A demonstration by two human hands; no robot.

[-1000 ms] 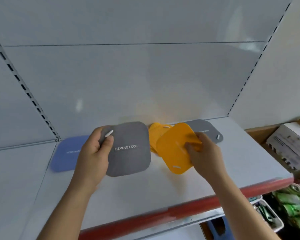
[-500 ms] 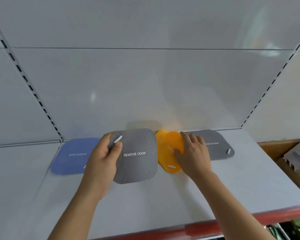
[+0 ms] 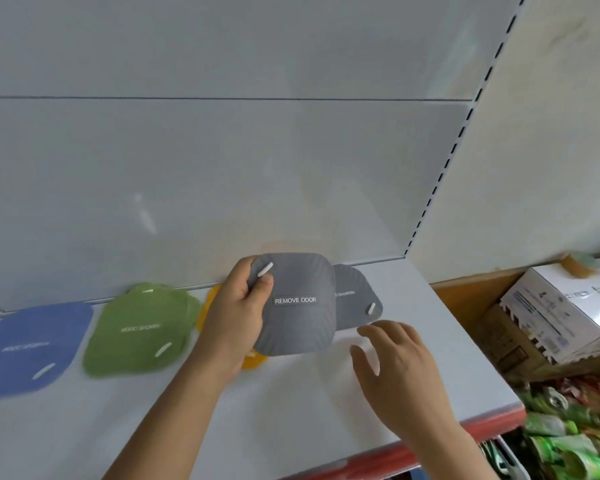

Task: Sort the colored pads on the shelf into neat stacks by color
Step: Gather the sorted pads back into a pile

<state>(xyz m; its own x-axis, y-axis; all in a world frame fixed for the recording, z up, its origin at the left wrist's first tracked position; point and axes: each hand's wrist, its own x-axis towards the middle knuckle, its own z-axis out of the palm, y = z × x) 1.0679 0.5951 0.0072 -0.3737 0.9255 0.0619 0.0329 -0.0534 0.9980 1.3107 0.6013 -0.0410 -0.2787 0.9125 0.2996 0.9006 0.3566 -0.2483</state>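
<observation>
1. Your left hand (image 3: 238,315) has its grip clamped on the upper left corner of a soft grey square pad printed REMOVE ODOR (image 3: 297,306), thumb on top beside the pad's white loop, fingers hidden behind. You hold it lifted and face-up, probably so it can drop flat onto its match.
2. Your right hand (image 3: 395,368) hangs with its grip apart and empty, fingers spread low over the white shelf (image 3: 326,410), just in front of the second grey pad (image 3: 355,299); it looks ready to square that pad up.
3. The second grey pad lies flat on the shelf, partly covered by the held one, so the grey stack belongs there.
4. Orange pads (image 3: 253,360) peek out from behind your left hand and wrist.
5. Farther left sit the green pads (image 3: 139,330), loosely fanned, then the blue pad (image 3: 28,348); these still need neatening.
6. Beyond the shelf's right end stands a white printed carton (image 3: 561,313).
</observation>
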